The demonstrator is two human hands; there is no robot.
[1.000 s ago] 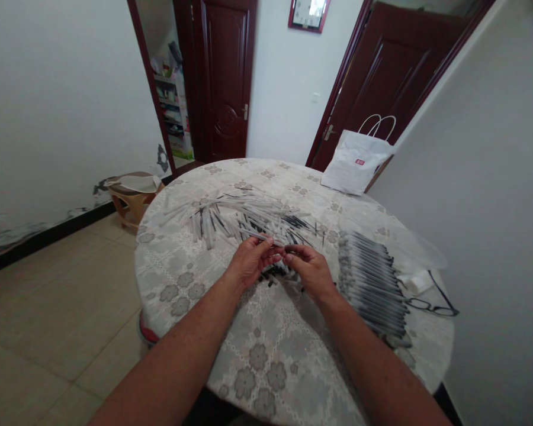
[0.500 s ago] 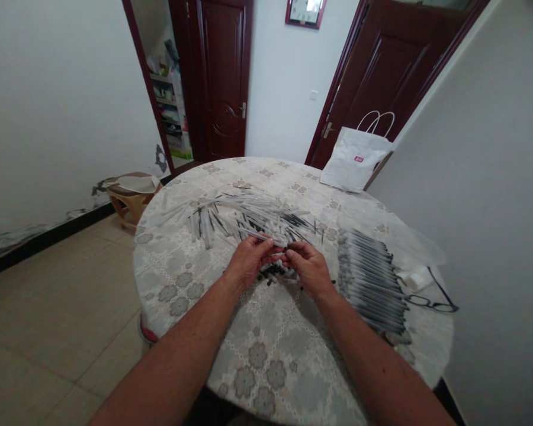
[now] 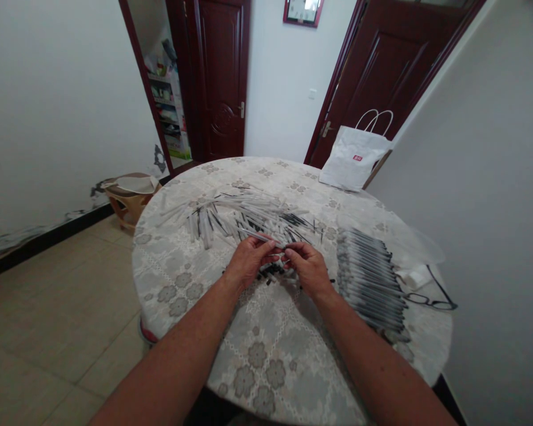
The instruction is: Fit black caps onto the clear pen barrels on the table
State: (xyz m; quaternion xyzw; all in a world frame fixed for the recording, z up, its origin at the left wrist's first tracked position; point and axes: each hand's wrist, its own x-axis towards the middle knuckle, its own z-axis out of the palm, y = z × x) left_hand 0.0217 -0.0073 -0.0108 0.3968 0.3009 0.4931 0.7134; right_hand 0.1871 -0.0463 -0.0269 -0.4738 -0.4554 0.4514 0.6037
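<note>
Round table fills most of our view, patterned cloth over it. Brown stool on the floor off its left edge, something pale and flat on top. White paper bag stands upright at the far right of the table, handles up. Loose spread of clear tubes lies across the middle, just past our hands, pointing every which way. Neat row of gray tubes with dark right ends sits side by side, right of our right forearm. Left hand and right hand meet at table center, fingertips nearly touching. Black-framed glasses lie right of the row. One slim clear tube is between our hands, slanting up-left; left grip is pinched on it. Thin black rods mix into the spread. Short black bits lie below our fingers. Right grip is closed on a small dark piece at the tube's right end; detail too small to read.
</note>
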